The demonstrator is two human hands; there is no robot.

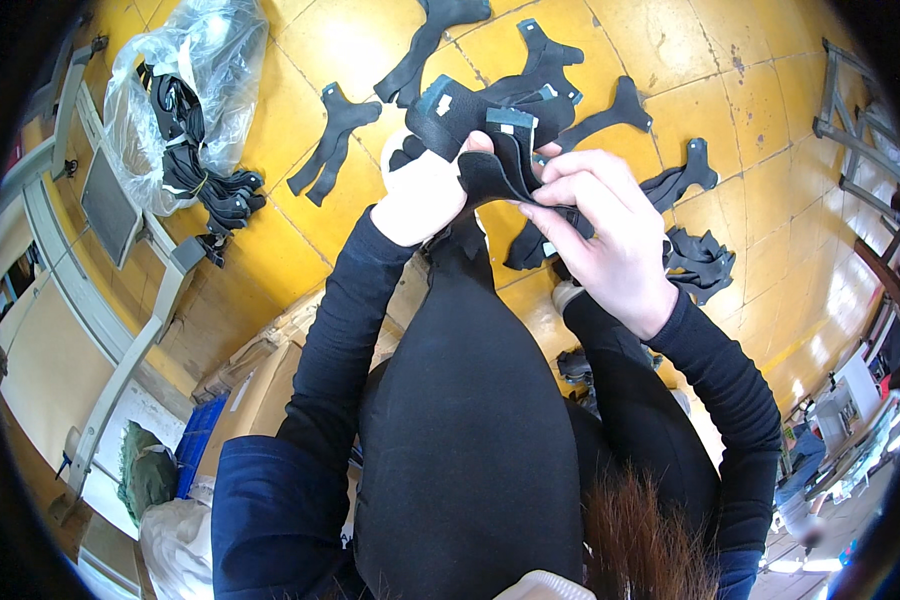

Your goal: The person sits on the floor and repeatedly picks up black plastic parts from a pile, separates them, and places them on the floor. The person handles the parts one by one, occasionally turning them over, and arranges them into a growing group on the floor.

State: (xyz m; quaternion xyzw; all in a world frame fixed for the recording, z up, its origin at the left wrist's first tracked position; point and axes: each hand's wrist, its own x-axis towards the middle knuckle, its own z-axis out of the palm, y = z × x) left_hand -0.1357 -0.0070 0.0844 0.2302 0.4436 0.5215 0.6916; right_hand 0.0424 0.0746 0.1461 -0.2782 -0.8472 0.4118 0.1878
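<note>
Above my knees, both hands hold a black fabric piece (497, 174), soft and thick, with a folded edge and a small white label. My left hand (425, 198) is closed on its left side, the thumb resting near the upper edge. On the right side, my right hand (608, 232) pinches the layers between thumb and fingers. Right beyond my left hand is another black piece (444, 112) with a green-grey edge; I cannot tell whether it is joined to the held one. Similar Y-shaped black pieces (334, 140) lie on the floor beyond.
Yellow tiles (340, 45) cover the floor. A clear plastic bag (232, 75) with bundled black straps (185, 150) lies at left, beside a metal frame (160, 310). A cardboard box (255, 400) and blue crate (200, 440) stand near my left arm. Another metal frame (855, 140) stands at far right.
</note>
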